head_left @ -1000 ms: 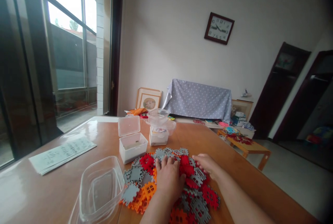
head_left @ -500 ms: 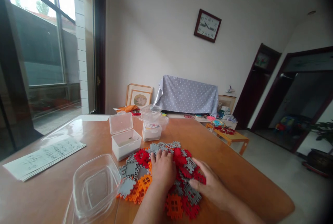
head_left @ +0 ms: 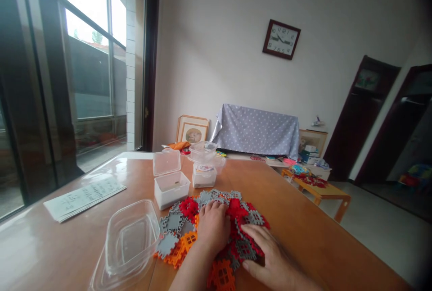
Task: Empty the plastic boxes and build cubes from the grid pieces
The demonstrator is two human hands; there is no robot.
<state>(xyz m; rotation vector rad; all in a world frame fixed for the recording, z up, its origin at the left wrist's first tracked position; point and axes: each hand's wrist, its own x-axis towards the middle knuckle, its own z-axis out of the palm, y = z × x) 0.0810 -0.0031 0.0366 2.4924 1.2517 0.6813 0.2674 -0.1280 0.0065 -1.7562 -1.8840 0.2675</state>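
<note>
A spread pile of interlocking plastic building tiles lies on the table in front of me. Among them are grey tiles, orange tiles with window cut-outs, and red tiles. My left hand rests palm down on the middle of the pile, fingers reaching forward; what is under the palm is hidden. Over the pile's right side is my right hand, thumb well apart from the fingers. Its fingertips touch or hover just above red and grey tiles. No tile is visibly held in either hand.
Left of the pile stands a clear plastic tub on another clear piece. Behind are a lidded white box, hinged open, and a smaller box. Written sheets lie on the brown table. A low wooden table stands beyond.
The head view has turned left, so the scene sits further right. My right hand has moved nearer over the right-hand tiles. My left hand stays on the pile.
</note>
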